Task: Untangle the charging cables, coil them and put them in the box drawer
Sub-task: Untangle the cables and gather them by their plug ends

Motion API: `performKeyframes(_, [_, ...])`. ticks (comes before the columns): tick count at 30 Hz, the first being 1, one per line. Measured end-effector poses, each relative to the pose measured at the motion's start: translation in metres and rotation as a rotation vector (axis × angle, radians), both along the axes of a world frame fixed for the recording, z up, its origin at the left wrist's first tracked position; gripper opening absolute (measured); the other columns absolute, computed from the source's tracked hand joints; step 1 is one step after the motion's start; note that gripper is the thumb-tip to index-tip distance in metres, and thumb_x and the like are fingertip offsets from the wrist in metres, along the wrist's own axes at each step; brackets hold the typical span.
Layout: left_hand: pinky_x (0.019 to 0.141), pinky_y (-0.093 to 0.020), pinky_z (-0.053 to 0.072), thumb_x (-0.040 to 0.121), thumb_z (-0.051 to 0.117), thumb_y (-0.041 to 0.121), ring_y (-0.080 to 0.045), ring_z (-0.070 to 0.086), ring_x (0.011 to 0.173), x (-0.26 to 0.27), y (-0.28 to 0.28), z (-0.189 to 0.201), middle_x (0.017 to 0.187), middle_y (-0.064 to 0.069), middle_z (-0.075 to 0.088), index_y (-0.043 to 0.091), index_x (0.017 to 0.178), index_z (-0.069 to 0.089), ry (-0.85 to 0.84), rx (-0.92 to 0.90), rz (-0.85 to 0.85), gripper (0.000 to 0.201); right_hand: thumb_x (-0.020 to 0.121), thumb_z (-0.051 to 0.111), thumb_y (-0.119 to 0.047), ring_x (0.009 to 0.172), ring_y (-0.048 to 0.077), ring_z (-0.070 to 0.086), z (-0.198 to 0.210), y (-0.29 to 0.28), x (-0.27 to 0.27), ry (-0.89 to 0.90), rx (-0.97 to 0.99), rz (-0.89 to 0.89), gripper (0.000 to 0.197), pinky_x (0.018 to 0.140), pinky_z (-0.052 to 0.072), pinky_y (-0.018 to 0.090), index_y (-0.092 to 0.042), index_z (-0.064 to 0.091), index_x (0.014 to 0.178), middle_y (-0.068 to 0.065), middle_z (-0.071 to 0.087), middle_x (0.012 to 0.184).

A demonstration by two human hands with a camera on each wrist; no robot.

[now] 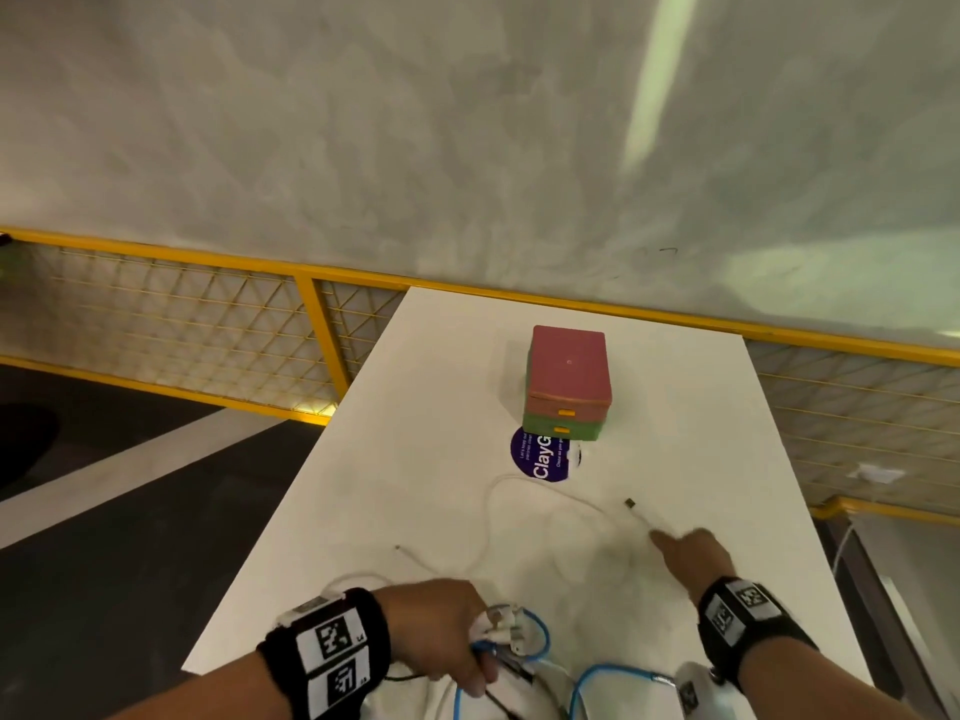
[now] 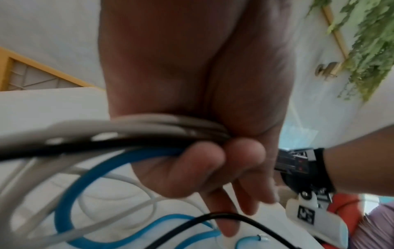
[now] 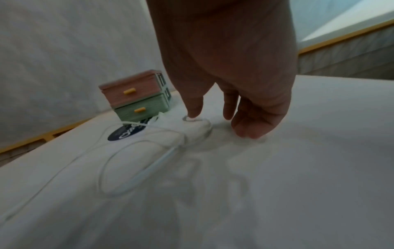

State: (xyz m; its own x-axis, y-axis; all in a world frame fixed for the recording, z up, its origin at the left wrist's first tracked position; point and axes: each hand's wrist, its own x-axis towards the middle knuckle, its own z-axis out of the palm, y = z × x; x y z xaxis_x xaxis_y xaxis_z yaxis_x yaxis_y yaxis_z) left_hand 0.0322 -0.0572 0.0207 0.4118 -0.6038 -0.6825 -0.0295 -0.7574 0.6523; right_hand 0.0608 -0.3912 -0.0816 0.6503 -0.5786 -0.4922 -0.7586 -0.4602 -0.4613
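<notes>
- I am gripping a mixed bundle of cables (image 2: 136,134) in my left hand (image 1: 441,631) at the near edge of the desk (image 1: 395,491); my fingers (image 2: 204,161) are curling round several strands at once: white, black and blue.
- My right hand (image 1: 691,553) is reaching out with the index finger laid on a loose white cable (image 1: 491,517) near its plug end (image 1: 630,503); the other fingers are hanging relaxed, holding nothing.
- The white cable is lying in slack loops between the bundle and the box.
- I am judging these cables light, limp and a little springy, so loops will want to slip open. Taking hold just behind a plug, where the lead is stiffer, looks like the surest grip.
- I am counting at least three colours in the bundle. How many separate leads that makes I cannot tell, since they are overlapping.
- I am seeing one box (image 1: 569,381), well apart from my hands, with two drawers: pink drawer (image 3: 131,93) above, green drawer (image 3: 141,110) below, both closed.
- One round dark sticker (image 1: 537,457) is lying just in front of the box.
</notes>
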Motion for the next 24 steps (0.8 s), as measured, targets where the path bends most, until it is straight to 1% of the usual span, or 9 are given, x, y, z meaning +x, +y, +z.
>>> performKeyframes(3, [0.049,-0.019,0.047,0.084,0.068,0.022,-0.009,0.057,0.05,-0.002,-0.002,0.007,0.087,-0.004,0.069,0.011,0.1,0.073,0.106,-0.047,0.176,0.02,0.081,0.07,-0.041,0.113,0.036,0.061,-0.025,-0.001,-0.01,0.093,-0.061,0.036,0.06,0.089,0.047,0.034,0.003,0.059,0.12,0.023,0.064,0.123])
performKeyframes(6, [0.051,-0.021,0.051,0.091,0.063,0.024,-0.01,0.065,0.055,0.003,-0.006,0.023,0.088,-0.006,0.072,0.014,0.096,0.073,0.211,-0.225,0.358,0.015,0.084,0.059,-0.031,0.108,0.035,0.062,-0.034,0.008,-0.008,0.113,-0.105,0.078,0.043,0.089,0.049,0.036,-0.003,0.062,0.116,0.019,0.065,0.119])
performKeyframes(9, [0.055,-0.026,0.055,0.097,0.057,0.03,-0.019,0.07,0.066,0.013,-0.007,0.038,0.097,-0.011,0.074,0.009,0.094,0.07,0.246,-0.394,0.537,0.025,0.086,0.055,-0.027,0.109,0.037,0.06,-0.034,0.01,-0.001,0.087,-0.084,0.062,0.04,0.089,0.046,0.036,-0.001,0.06,0.116,0.021,0.063,0.121])
performKeyframes(11, [0.053,-0.027,0.055,0.098,0.056,0.031,-0.02,0.07,0.064,0.019,-0.006,0.044,0.105,-0.014,0.074,0.006,0.094,0.07,0.27,-0.449,0.633,0.029,0.086,0.057,-0.027,0.109,0.038,0.059,-0.035,0.008,0.0,0.059,-0.076,0.042,0.04,0.088,0.045,0.036,0.001,0.057,0.114,0.022,0.062,0.12])
performKeyframes(14, [0.048,-0.024,0.055,0.094,0.06,0.032,-0.017,0.07,0.06,0.022,0.0,0.051,0.109,-0.018,0.074,0.007,0.094,0.072,0.317,-0.358,0.514,0.027,0.081,0.064,-0.042,0.11,0.035,0.06,-0.038,0.01,-0.006,0.062,-0.105,0.069,0.05,0.089,0.048,0.035,-0.005,0.056,0.114,0.018,0.063,0.119])
performKeyframes(17, [0.052,-0.02,0.055,0.089,0.066,0.028,-0.01,0.068,0.064,0.016,0.001,0.056,0.107,-0.005,0.072,0.011,0.106,0.073,0.293,-0.158,0.234,0.025,0.085,0.058,-0.038,0.111,0.031,0.061,-0.041,0.012,-0.006,0.064,-0.141,0.124,0.04,0.09,0.047,0.032,-0.007,0.062,0.11,0.014,0.065,0.119])
performKeyframes(20, [0.056,-0.014,0.051,0.088,0.069,0.035,0.004,0.058,0.056,0.008,-0.003,0.06,0.078,0.014,0.068,0.017,0.11,0.072,0.106,-0.029,0.106,0.029,0.084,0.059,-0.032,0.109,0.031,0.063,-0.04,0.012,-0.004,0.085,-0.121,0.114,0.038,0.087,0.047,0.031,-0.004,0.064,0.108,0.016,0.067,0.116])
performKeyframes(22, [0.054,-0.009,0.044,0.091,0.065,0.036,0.009,0.054,0.049,0.007,-0.004,0.057,0.061,0.022,0.061,0.017,0.108,0.072,-0.002,-0.027,0.051,0.026,0.08,0.063,-0.035,0.107,0.031,0.064,-0.037,0.011,-0.003,0.089,-0.11,0.106,0.042,0.084,0.047,0.03,-0.003,0.063,0.107,0.016,0.068,0.114])
performKeyframes(24, [0.056,-0.009,0.045,0.091,0.065,0.037,0.008,0.056,0.053,0.006,-0.005,0.057,0.065,0.023,0.062,0.02,0.106,0.073,-0.024,-0.071,0.059,0.024,0.078,0.063,-0.035,0.107,0.031,0.063,-0.035,0.012,0.0,0.095,-0.112,0.122,0.042,0.085,0.048,0.031,-0.004,0.063,0.106,0.016,0.067,0.115])
